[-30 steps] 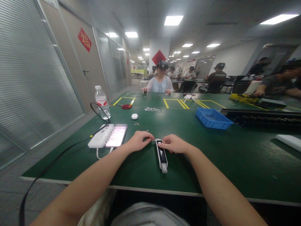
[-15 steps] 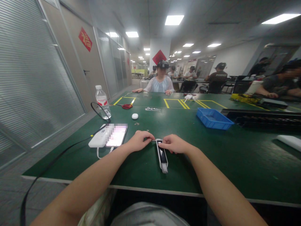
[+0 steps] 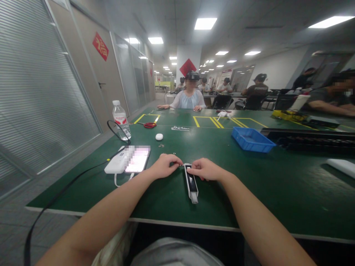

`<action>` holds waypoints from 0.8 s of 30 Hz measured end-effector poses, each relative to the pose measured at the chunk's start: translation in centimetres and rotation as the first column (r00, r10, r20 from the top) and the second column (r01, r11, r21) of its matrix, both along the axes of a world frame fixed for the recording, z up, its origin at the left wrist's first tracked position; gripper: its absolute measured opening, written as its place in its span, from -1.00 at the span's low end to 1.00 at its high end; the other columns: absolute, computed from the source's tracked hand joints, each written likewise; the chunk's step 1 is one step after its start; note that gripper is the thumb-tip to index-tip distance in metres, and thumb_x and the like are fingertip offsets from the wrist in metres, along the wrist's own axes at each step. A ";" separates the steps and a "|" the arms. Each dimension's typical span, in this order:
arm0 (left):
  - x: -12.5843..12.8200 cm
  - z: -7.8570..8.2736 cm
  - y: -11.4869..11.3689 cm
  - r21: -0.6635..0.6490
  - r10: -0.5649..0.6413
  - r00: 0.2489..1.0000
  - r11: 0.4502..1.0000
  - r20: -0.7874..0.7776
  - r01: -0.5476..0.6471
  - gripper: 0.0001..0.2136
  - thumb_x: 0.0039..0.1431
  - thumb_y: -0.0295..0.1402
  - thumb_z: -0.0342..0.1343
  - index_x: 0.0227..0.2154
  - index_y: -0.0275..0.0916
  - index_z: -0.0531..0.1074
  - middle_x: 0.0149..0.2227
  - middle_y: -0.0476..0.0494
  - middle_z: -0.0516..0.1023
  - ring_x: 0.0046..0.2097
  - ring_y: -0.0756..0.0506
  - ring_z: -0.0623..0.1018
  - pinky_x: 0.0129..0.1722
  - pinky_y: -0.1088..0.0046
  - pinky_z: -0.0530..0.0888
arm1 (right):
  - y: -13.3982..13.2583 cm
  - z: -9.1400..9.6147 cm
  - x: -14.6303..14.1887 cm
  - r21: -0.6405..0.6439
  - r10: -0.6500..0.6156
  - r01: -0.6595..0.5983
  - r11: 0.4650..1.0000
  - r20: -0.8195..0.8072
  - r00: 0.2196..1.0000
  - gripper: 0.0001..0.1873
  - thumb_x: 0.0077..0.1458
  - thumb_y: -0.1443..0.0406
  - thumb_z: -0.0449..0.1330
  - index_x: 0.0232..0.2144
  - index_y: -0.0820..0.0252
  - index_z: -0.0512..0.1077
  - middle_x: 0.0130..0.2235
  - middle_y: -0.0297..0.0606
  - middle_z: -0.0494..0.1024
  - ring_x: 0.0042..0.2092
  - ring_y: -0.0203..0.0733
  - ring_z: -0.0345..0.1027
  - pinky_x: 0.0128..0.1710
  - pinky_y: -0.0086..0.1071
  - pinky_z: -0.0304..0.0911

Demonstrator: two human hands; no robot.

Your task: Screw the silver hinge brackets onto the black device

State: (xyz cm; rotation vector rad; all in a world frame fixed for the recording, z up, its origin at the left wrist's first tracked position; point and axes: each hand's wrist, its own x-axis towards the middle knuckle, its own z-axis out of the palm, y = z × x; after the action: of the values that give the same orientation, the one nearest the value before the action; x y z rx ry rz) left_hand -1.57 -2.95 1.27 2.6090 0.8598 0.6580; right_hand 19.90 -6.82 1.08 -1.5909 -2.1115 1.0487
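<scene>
A slim white bar with a dark inset lies flat on the green table, just below the middle of the frame. Its long axis runs away from the person, the far end up between the two hands and the near end, a pale grey tab, pointing at the table's front edge and leaning slightly toward the lower right.

The left hand comes in from the lower left. Its grip is narrow: thumb and forefinger are pinched on a small metal piece that touches the bar's far end and is too small to tell more about. The right hand comes in from the lower right with fingers curled, its grip closed on the far end of the bar, fingertips on its upper right side.

Left of the hands a lit phone lies against a white power bank, with a dark cable trailing off toward the lower left. Further up the table on the left stands a water bottle — upright, cap on, its fill not clear to see. Beyond it lie red-handled scissors and a small white round thing.

Right of centre sits a shallow blue tray — only its blue floor and walls show from here. A person sits at the far side of the table, both hands on it.
</scene>
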 end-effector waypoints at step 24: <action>0.2 0.3 -0.7 0.134 0.115 0.987 0.986 -0.111 -0.100 -0.89 0.05 -0.38 0.09 -0.35 -0.17 0.48 -0.30 0.00 0.56 -0.18 -0.08 0.49 -0.16 0.33 0.11 | -0.2 0.3 -0.3 -0.012 -0.024 0.024 1.000 0.002 1.000 -0.61 0.01 0.00 0.12 -0.55 0.22 0.30 -0.73 -0.46 0.29 -0.73 -0.44 0.11 -0.74 -0.56 -0.02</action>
State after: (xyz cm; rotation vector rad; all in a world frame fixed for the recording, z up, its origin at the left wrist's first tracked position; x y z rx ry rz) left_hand -1.37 -3.63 1.56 2.7554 1.0321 0.6106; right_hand 19.59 -7.05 1.41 -1.6199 -2.0860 1.0539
